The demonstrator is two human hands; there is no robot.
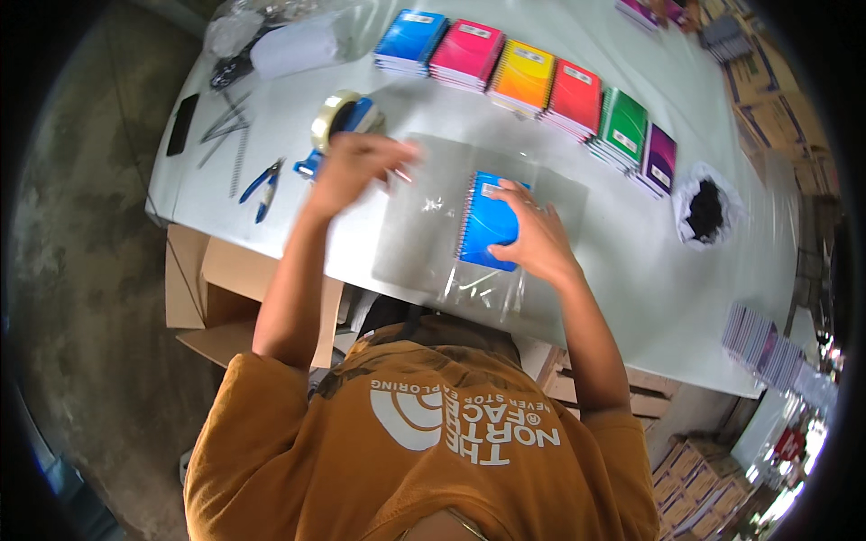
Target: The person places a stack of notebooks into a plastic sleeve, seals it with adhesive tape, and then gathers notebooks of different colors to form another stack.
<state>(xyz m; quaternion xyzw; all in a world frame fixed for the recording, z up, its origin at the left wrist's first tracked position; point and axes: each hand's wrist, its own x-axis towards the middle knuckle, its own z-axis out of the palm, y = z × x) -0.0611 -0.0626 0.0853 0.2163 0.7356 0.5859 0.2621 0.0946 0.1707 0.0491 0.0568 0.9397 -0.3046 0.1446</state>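
Note:
A blue spiral notebook (483,230) lies on a clear plastic sheet (410,225) spread over the table near its front edge. My right hand (539,236) grips the notebook from its right side, thumb and fingers apart on the cover. To the left, my left hand (356,171) is raised beside a blue tape dispenser (363,115) with a roll of clear tape (322,126). Its fingers are blurred by motion; a clear glint shows near the fingertips, but I cannot make out what it is.
Stacked notebooks in blue (411,41), pink (465,54), yellow (523,74), red (574,97), green (622,128) and purple (659,158) line the back. Pliers (263,191), a black phone (183,124) and loose wire spirals (239,162) lie left. A white bag (706,207) stands right.

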